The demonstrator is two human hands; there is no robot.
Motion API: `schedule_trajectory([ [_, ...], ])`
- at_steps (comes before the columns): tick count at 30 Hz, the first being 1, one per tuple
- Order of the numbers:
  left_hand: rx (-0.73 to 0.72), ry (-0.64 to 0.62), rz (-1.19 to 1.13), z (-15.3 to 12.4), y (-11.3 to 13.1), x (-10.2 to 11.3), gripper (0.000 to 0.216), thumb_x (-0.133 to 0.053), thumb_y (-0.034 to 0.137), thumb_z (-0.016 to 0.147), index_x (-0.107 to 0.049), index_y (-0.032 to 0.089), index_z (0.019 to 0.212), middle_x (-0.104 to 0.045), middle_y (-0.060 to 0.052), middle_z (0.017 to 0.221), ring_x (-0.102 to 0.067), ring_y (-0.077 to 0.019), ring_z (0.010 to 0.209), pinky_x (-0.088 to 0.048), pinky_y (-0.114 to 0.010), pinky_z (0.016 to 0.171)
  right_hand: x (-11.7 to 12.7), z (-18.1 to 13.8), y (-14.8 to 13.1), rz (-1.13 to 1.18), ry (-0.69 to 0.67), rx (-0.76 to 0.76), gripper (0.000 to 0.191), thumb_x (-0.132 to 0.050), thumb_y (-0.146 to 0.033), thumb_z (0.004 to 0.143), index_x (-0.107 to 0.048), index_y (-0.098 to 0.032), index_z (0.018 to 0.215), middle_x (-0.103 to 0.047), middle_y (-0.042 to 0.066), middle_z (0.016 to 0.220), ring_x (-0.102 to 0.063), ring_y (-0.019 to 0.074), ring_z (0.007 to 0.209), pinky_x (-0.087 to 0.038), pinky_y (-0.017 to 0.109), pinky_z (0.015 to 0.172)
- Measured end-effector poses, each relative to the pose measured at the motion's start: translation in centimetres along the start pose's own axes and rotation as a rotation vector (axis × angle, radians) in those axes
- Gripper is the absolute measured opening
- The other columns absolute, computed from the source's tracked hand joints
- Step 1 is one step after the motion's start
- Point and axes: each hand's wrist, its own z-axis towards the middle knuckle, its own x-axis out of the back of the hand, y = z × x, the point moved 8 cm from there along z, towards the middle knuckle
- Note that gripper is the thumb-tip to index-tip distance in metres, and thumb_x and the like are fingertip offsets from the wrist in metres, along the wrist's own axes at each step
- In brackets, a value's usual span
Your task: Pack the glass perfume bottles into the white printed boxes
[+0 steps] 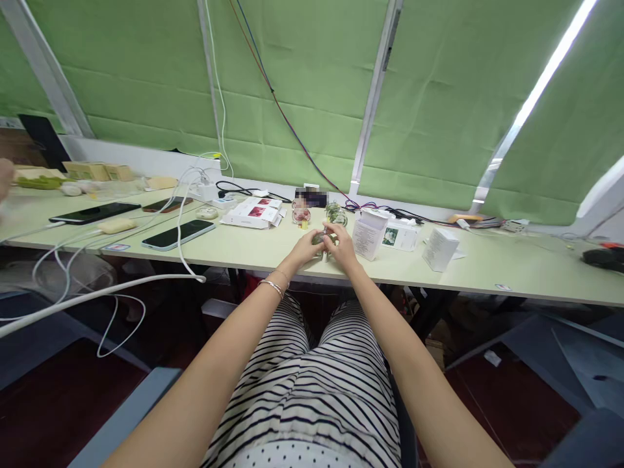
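On my feed: long pale table (511, 276), across the full width, near edge just past the wearer's striped lap (312, 370). Green blinds (292, 78) cover the far side, pale posts between panels, one bright strip (533, 97) at right. Red and blue wires (287, 117) hang down the blinds to the far edge.

Middle, near edge: left hand (307, 248) and right hand (340, 244) meet, fingertips of both pinching a small item (318, 238) between them, just over the table. Just beyond it I get a red-filled jar (301, 213) on the left and a green-filled jar (336, 214) on the right.

Right of the hands: upright white box (369, 235), picture box (403, 235) behind it, smaller box (440, 250) farther right. Left: flat box (253, 213) with red pictures, near phone (178, 234), larger phone (95, 212) farther left, white cables looping over the near edge.

Hard to read: fingers cover most of the item, so I can't tell what it is; looks partly see-through. A pixelated patch (311, 197) blanks something dark behind the red-filled jar. Box print too small. Far left, another person's hand (4, 179) is blurred and cut by the frame; can't tell its state. Dark object (604, 258) at the right edge is cut off too. Under the table, mostly shadow.
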Motion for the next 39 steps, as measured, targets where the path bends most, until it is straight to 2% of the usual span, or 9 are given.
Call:
schedule_trajectory([
  [22,-0.002,0.008,-0.013,0.03,-0.02,0.04,0.044,-0.060,0.041,0.073,-0.054,0.016,0.109,-0.060,-0.009,0.112,-0.056,-0.0211,0.098,-0.045,-0.031,0.081,-0.02,0.10,0.20,0.037,0.005,0.002,0.034,-0.049,-0.022,0.079,-0.056,-0.019,0.112,-0.053,0.009,0.104,-0.055,0.0181,0.090,-0.049,0.033,0.078],
  [39,-0.025,0.003,-0.064,0.29,-0.16,-0.06,0.040,-0.062,0.038,0.072,-0.056,0.016,0.105,-0.062,-0.008,0.104,-0.058,-0.0201,0.091,-0.046,-0.031,0.079,-0.06,0.09,0.07,0.037,-0.010,0.009,0.034,-0.048,-0.022,0.079,-0.056,-0.021,0.112,-0.057,0.008,0.109,-0.056,0.0182,0.091,-0.049,0.033,0.078],
])
